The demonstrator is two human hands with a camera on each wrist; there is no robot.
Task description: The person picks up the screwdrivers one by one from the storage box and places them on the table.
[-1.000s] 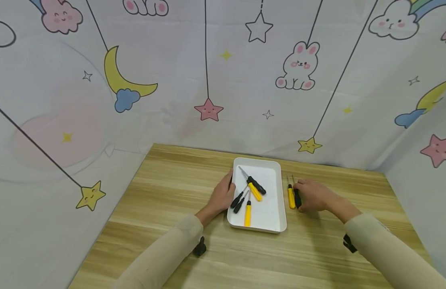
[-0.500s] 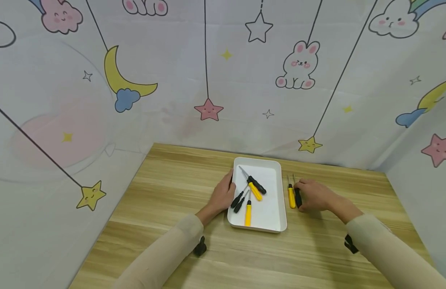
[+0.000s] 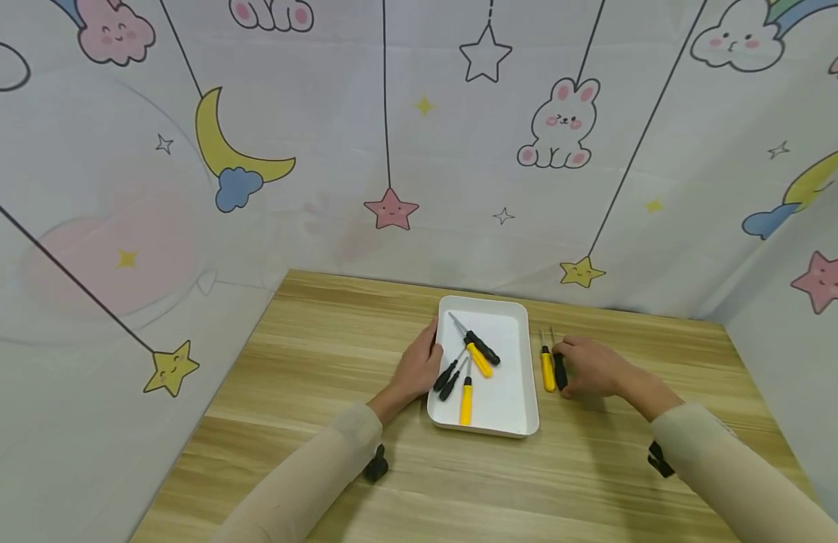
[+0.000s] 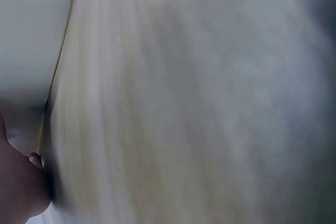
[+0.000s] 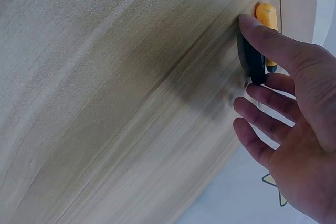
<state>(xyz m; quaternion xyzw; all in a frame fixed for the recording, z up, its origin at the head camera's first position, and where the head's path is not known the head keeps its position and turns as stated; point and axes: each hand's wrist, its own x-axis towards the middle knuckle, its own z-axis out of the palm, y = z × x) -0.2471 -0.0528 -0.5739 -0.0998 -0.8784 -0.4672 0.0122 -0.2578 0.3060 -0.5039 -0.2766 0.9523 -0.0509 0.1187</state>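
A white tray (image 3: 517, 392) lies on the table with several black-handled and yellow-handled screwdrivers in it, among them a yellow one (image 3: 466, 403) near its front end. My left hand (image 3: 419, 366) holds the tray's left side, its thumb at the rim and fingers along the outer wall. To the right of the tray, a yellow screwdriver (image 3: 547, 371) and a black screwdriver (image 3: 560, 373) lie side by side. My right hand (image 3: 588, 367) pinches the black one's handle between thumb and index finger; the right wrist view shows the other fingers loosely spread. Only part of my left hand (image 4: 21, 187) appears in the left wrist view.
The wooden table (image 3: 323, 339) ends at the back against a white printed curtain (image 3: 337, 151). More curtain hangs on the left and right sides. A dark strap piece (image 3: 659, 458) sits under the right sleeve, another (image 3: 376, 464) under the left.
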